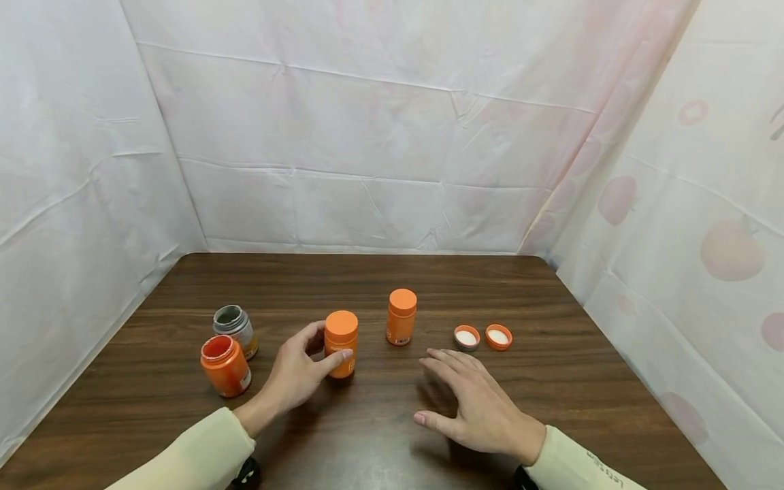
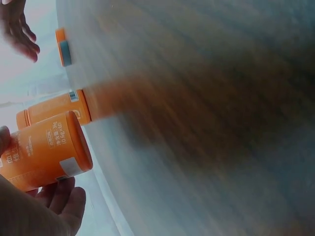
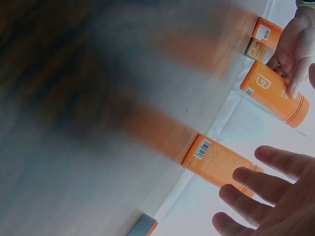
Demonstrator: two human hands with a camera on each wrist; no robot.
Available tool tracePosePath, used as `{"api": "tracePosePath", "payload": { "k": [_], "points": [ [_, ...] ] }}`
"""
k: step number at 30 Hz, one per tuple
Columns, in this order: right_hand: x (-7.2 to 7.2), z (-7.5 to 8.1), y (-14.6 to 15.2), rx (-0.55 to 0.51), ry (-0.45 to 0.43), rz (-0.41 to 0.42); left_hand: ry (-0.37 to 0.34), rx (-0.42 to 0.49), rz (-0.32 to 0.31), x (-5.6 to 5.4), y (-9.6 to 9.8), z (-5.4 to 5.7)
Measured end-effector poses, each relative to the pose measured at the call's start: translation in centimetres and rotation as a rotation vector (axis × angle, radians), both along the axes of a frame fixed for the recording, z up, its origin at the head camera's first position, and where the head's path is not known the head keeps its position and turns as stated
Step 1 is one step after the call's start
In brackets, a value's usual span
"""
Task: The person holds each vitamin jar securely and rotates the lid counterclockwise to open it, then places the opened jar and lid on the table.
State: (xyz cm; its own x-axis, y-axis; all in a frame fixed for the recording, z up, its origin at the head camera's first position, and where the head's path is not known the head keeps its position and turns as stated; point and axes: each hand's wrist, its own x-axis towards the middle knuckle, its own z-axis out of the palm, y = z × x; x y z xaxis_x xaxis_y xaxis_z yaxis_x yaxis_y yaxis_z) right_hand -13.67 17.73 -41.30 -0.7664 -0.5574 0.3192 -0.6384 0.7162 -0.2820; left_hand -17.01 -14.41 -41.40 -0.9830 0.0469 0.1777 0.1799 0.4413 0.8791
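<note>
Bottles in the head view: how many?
4: an open grey bottle and an open orange bottle at the left, a nearer capped bottle gripped by the left hand, a farther capped bottle to its right.

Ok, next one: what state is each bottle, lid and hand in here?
Left hand: holding the gripped bottle.
Gripped bottle: capped, upright.
Right hand: spread, holding nothing.
Middle orange bottle: capped, standing.
Leftmost orange bottle: uncapped, standing.
Grey bottle: uncapped, standing.
Grey-sided lid: loose, white inside up.
Orange lid: loose, white inside up.
</note>
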Motion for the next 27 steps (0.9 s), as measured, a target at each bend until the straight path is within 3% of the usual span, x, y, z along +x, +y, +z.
{"api": "tracePosePath", "payload": {
  "k": [17,27],
  "points": [
    [0.1,-0.2,-0.1,-0.056,-0.013,0.009,-0.003,-0.016,-0.047,1.7,0.7,0.1],
    [0.2,-0.2,-0.4,-0.095,-0.024,0.009,0.041,-0.026,-0.073,2.3,1.2,-0.1]
  ]
}}
